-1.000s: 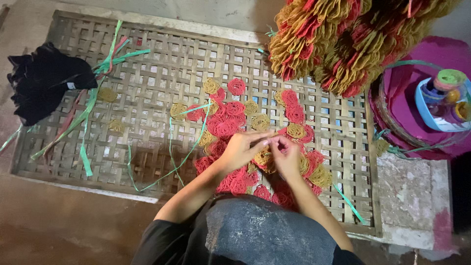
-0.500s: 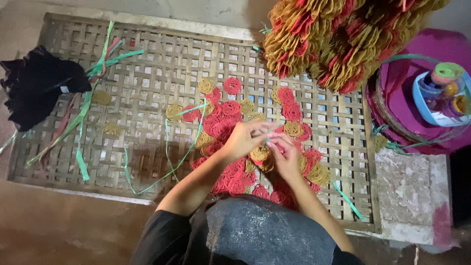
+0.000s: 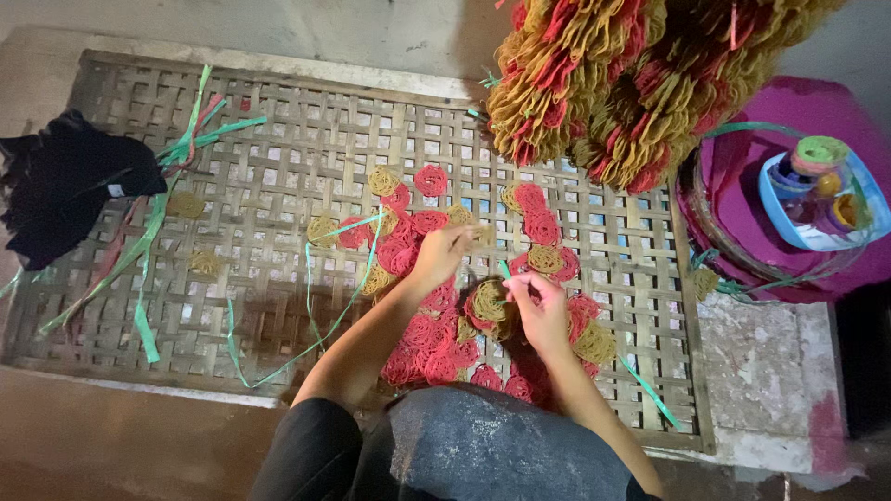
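Observation:
Red and yellow round woven discs [image 3: 422, 343] lie scattered on a flat woven bamboo tray [image 3: 278, 167]. My left hand [image 3: 444, 254] reaches out over the discs and touches a yellow one at its fingertips. My right hand [image 3: 536, 306] pinches a thin green strip [image 3: 504, 272] against a small stack of discs [image 3: 489, 309] just left of it. My knees in dark cloth fill the bottom of the view.
A big hanging bunch of strung red and yellow discs [image 3: 613, 83] hangs at top right. A purple basin [image 3: 789, 195] holding a blue container stands at right. Loose green strips [image 3: 158, 232] and black cloth [image 3: 65, 186] lie at left.
My left hand has moved away from my right hand, up and outward toward a yellow disc. My right hand stays at the stack with the strip.

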`<state>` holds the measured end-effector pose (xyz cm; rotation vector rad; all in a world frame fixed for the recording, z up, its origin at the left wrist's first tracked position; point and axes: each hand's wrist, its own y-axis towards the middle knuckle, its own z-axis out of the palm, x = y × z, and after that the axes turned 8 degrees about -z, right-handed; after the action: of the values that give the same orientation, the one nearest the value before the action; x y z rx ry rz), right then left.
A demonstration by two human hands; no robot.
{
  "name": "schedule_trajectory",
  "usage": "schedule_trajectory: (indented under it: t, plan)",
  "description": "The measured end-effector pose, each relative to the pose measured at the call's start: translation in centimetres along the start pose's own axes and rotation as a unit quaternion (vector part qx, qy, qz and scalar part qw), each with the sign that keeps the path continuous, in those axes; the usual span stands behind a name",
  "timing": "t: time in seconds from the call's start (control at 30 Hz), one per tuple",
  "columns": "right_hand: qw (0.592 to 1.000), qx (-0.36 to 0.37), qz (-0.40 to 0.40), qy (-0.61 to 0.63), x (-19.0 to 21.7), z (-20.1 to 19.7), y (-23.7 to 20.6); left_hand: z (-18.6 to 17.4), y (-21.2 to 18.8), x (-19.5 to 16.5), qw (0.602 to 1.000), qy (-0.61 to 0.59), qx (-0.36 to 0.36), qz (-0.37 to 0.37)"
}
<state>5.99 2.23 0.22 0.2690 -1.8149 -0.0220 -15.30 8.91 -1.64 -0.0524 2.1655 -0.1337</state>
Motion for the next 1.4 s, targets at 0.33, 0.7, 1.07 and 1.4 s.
schedule_trajectory:
  t: [0.33,0.7,1.07,1.4]
  plan:
    - [0.998,-0.014,0.012,-0.057,-0.6,1.9,1.6,0.6,-3.8,-0.7,0.95,-0.301,0.044,-0.073]
    - [0.999,-0.027,0.035,0.018,0.3,1.4,0.7,-0.2,-6.9,-3.2,0.993,-0.11,0.035,-0.014]
    - [0.996,-0.013,-0.089,-0.017,-0.3,0.8,0.1,0.5,-2.5,-4.2,0.984,-0.158,0.086,-0.013]
    - [0.994,0.004,-0.052,0.1,-1.0,0.6,-0.6,-1.2,3.5,-0.8,0.907,0.372,-0.118,0.16]
